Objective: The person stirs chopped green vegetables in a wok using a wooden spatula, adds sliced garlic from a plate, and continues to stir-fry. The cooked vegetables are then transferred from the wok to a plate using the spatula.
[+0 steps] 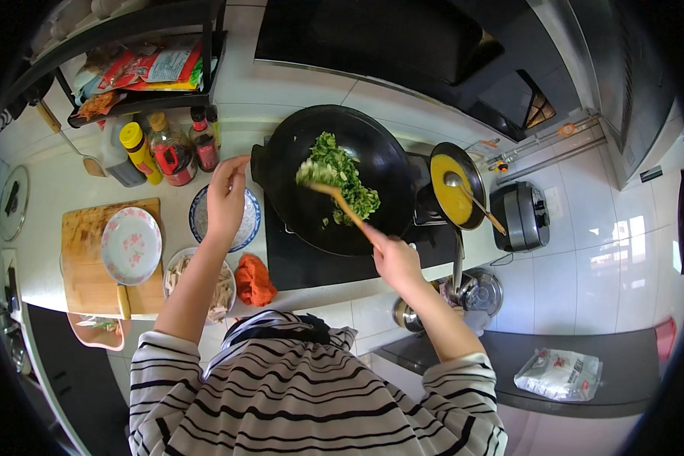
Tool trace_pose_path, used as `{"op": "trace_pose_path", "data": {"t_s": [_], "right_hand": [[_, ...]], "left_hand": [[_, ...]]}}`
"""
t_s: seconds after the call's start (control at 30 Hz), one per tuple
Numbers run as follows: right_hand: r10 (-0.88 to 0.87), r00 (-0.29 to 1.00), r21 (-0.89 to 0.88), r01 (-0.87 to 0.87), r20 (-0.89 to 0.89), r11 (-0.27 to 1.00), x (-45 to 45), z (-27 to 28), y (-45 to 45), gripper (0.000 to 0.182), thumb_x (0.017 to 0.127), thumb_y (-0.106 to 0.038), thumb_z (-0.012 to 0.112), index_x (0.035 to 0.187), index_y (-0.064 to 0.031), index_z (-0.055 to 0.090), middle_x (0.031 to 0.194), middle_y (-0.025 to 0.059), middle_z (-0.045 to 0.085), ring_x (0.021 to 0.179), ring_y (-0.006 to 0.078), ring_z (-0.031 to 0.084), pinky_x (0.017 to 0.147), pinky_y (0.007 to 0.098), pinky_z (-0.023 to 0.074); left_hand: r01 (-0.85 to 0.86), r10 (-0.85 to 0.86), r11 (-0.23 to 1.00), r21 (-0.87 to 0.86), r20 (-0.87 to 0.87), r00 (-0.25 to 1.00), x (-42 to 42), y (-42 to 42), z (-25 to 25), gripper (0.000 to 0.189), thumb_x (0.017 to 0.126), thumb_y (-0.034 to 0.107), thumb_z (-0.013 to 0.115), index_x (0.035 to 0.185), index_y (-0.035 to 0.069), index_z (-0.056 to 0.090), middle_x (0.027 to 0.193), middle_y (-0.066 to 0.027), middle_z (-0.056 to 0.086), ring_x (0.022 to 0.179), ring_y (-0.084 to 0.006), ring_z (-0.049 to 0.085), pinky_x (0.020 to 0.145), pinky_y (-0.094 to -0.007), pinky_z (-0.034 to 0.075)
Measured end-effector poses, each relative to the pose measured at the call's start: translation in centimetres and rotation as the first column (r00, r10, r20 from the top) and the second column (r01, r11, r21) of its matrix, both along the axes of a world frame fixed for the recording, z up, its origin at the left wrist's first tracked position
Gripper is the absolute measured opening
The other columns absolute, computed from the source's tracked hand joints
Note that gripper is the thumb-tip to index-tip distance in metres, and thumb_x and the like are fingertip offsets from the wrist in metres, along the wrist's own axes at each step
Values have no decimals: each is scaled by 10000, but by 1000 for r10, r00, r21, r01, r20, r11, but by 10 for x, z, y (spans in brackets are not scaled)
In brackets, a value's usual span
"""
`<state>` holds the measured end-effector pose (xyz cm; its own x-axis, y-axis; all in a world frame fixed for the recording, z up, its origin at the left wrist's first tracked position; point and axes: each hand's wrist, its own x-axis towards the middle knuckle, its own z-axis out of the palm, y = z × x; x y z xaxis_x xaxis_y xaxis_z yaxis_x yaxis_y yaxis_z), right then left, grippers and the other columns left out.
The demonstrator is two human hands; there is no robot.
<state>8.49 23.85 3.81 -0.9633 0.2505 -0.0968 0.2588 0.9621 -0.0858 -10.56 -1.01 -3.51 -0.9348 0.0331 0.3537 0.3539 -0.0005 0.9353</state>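
A black wok (393,165) sits on the stove, with chopped green vegetables (347,176) heaped in its middle. My right hand (396,259) grips the handle of a wooden spatula (342,202), whose blurred head is among the greens at their left side. Beside the wok's left ear handle is my left hand (228,191), fingertips at the handle's edge; whether they grip it is unclear. Under my left wrist lies a blue-rimmed bowl (253,214), partly covered by the hand. My left forearm crosses over a bowl of pale cut strips (222,293).
Right of the wok, a pan of yellow liquid (450,194) holds a ladle (453,180). Bottles (171,151) stand at the back left. A floral plate (131,245) and a knife handle (123,302) rest on a cutting board (80,245). An orange cloth (255,280) lies near the counter edge.
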Motion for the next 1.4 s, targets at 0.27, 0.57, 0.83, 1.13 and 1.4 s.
{"op": "trace_pose_path", "data": {"t_s": [0.27, 0.57, 0.83, 1.13, 1.4], "right_hand": [[-40, 975, -29, 34, -218, 999, -52, -13, 27, 473, 794, -78, 561, 1229, -265, 570, 797, 175, 631, 722, 358, 623, 642, 453, 509], [108, 988, 48, -114, 112, 992, -18, 68, 15, 454, 765, -63, 550, 1158, -274, 628, 768, 138, 653, 701, 317, 638, 634, 409, 514], [-52, 995, 7, 52, 87, 999, -59, 65, 39, 334, 867, -202, 565, 1198, -233, 593, 953, 131, 667, 884, 316, 636, 784, 404, 505], [-284, 659, -365, 666, 696, 651, -95, 123, 153, 328, 884, -182, 592, 1189, -62, 582, 611, 1, 498, 449, 55, 412, 369, 213, 245], [-27, 887, -576, 323, 461, 751, -134, 91, 120, 316, 809, -134, 658, 1105, -29, 636, 617, 16, 547, 448, 63, 418, 403, 211, 291]], "left_hand": [[-6, 6, 1000, -19, 39, 999, 1, -7, -9, 203, 887, -11, 479, 1047, 8, 602, 932, -87, 581, 836, -154, 557, 730, -240, 427], [-13, 13, 1000, -11, 56, 998, -1, -15, -10, 190, 894, 7, 486, 1044, 6, 604, 909, -75, 564, 795, -135, 530, 701, -230, 414], [43, -39, 995, -87, 41, 998, 8, -1, 13, 189, 895, 12, 488, 1043, 7, 606, 899, -75, 570, 793, -147, 541, 708, -236, 421], [-12, 13, 999, -38, 23, 1000, 9, -10, -9, 189, 884, 2, 491, 1032, 12, 608, 921, -96, 584, 816, -177, 560, 729, -255, 434], [36, -22, 991, -128, 106, 994, 6, -18, 4, 199, 927, 16, 458, 1078, 3, 588, 967, -66, 553, 947, -132, 538, 834, -234, 405]]}}
